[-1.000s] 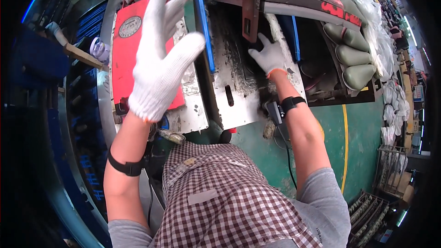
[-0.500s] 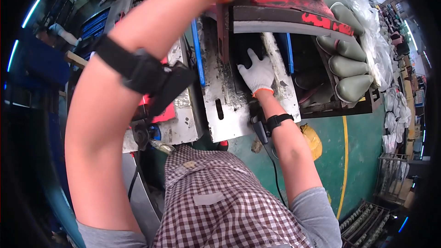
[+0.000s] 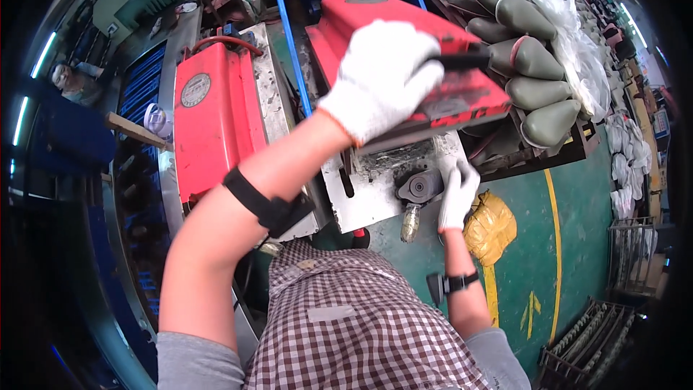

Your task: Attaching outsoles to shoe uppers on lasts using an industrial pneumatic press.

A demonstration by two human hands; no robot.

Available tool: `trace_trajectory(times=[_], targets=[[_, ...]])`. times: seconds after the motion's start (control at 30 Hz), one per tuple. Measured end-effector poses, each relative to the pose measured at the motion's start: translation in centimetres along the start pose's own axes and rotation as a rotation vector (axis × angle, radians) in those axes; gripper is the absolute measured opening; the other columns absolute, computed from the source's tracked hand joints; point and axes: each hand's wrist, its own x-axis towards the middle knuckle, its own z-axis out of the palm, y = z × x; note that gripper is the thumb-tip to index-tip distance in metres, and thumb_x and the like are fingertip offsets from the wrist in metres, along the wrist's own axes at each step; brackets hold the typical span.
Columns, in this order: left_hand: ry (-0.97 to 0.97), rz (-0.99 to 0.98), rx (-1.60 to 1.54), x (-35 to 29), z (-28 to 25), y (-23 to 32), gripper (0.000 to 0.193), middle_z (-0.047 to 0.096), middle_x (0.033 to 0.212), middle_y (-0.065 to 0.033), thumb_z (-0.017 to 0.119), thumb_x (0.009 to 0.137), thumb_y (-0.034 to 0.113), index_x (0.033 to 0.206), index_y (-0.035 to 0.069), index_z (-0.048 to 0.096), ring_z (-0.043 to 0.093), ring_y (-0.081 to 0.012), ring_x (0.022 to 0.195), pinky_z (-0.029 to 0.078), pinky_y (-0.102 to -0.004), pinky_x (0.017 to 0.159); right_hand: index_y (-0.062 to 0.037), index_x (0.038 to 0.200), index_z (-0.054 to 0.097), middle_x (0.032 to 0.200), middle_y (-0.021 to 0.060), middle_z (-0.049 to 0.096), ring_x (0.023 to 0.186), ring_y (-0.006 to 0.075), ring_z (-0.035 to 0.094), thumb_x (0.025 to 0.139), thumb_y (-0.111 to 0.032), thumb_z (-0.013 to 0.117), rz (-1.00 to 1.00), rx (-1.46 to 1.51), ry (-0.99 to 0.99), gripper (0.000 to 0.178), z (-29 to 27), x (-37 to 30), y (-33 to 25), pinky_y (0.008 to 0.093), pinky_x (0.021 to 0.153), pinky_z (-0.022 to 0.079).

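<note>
My left hand (image 3: 386, 76), in a white knit glove, is closed around the black handle (image 3: 469, 58) of a red machine cover (image 3: 393, 18). The cover is lowered over a worn metal bed (image 3: 364, 198) and hides the space under it. My right hand (image 3: 458, 198), also gloved, is by the bed's right front corner with its fingers stretched out. It holds nothing. Just left of it, a dark grey round knob or motor part (image 3: 421, 186) sits at the bed's front edge, with a tape-wrapped grip (image 3: 410, 224) hanging below.
A second red machine cover (image 3: 216, 115) stands at the left. Grey-green shoe-shaped pieces (image 3: 534, 58) are stacked on the right, beside clear plastic (image 3: 559, 22). A yellow sack (image 3: 491, 227) lies on the green floor. A co-worker (image 3: 76, 83) is at the far left.
My left hand has come down and nearer, and the red cover is lower. My right hand has withdrawn from the dark opening to the bed's right front corner.
</note>
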Motion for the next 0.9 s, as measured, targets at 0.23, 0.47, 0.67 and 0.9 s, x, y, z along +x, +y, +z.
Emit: trace_trajectory(times=[0.23,0.47,0.67,0.9], targets=[[0.002,0.074,0.032,-10.9,7.8,0.4,0.04,0.067,0.099,-0.0093,0.075,0.075,0.024,0.112,0.01,0.067,0.061,-0.036,0.118,0.044,-0.0551,0.102,-0.0078,0.125,0.06,0.11,0.0069,0.065,0.09,0.0164,0.063,0.108,-0.05,0.047,0.864,0.619,-0.625,0.048,-3.9,-11.2,4.7,0.0344,0.073,0.053],[-0.073,0.155,0.072,-16.3,12.8,-1.2,0.046,0.065,0.1,-0.009,0.076,0.07,0.029,0.111,0.009,0.067,0.061,-0.0364,0.117,0.047,-0.0551,0.095,-0.0142,0.129,0.052,0.093,0.01,0.063,0.066,0.0199,0.055,0.099,-0.078,0.036,1.269,1.171,-0.724,0.072,-5.2,-9.6,-0.8,0.0335,0.057,0.043],[-0.031,0.159,0.065,-17.4,13.8,-1.8,0.047,0.064,0.104,-0.0079,0.078,0.069,0.029,0.112,0.013,0.067,0.06,-0.0346,0.119,0.044,-0.0549,0.1,-0.0131,0.125,0.063,0.068,-0.0056,0.048,0.051,0.0081,0.039,0.103,-0.069,0.043,0.992,1.01,-0.404,0.063,-7.1,-2.8,3.4,0.0252,0.047,0.031],[-0.093,0.114,0.069,-17.5,12.9,-1.7,0.049,0.065,0.109,-0.0071,0.077,0.073,0.031,0.117,0.014,0.067,0.057,-0.0342,0.126,0.041,-0.0559,0.107,-0.0083,0.11,0.07,0.114,0.0222,0.068,0.103,0.0404,0.065,0.101,-0.035,0.055,-0.165,-0.525,-0.218,0.033,-1.5,0.6,3.4,0.0502,0.092,0.05]])
